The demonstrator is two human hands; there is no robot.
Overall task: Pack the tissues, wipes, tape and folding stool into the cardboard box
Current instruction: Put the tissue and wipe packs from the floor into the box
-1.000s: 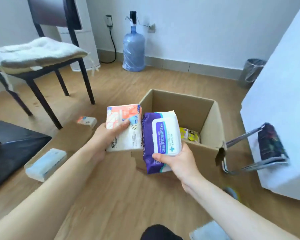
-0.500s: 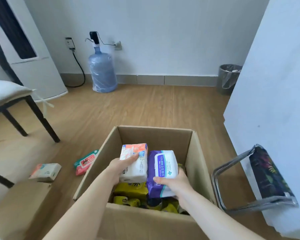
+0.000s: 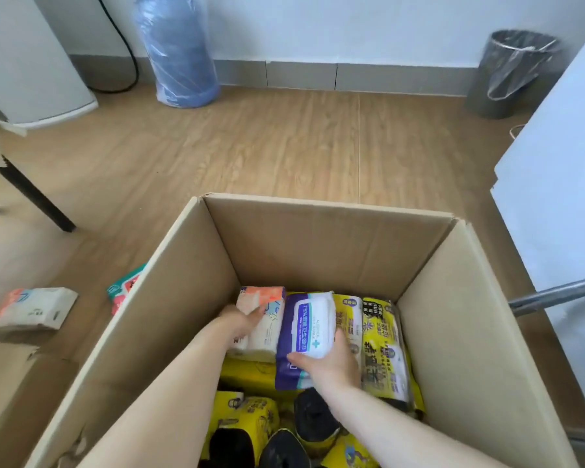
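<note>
Both my hands reach deep into the open cardboard box (image 3: 335, 251). My left hand (image 3: 242, 320) grips a white and orange tissue pack (image 3: 262, 319) against the box's back left. My right hand (image 3: 328, 364) holds a purple and white wipes pack (image 3: 306, 329) right beside it. Yellow packs (image 3: 382, 346) fill the box's right side and bottom, with dark rolls (image 3: 313, 417) near the front. The folding stool's metal leg (image 3: 554, 293) shows at the right edge.
On the floor left of the box lie another tissue pack (image 3: 34, 309) and a green and red pack (image 3: 124, 290). A water bottle (image 3: 176, 52) and a bin (image 3: 510, 72) stand by the far wall. A chair leg (image 3: 31, 194) is at left, a white surface (image 3: 561, 197) at right.
Both hands have gone from above the box rim down into it, carrying the two packs to the back among the yellow packs. My view has tipped down and closer.
</note>
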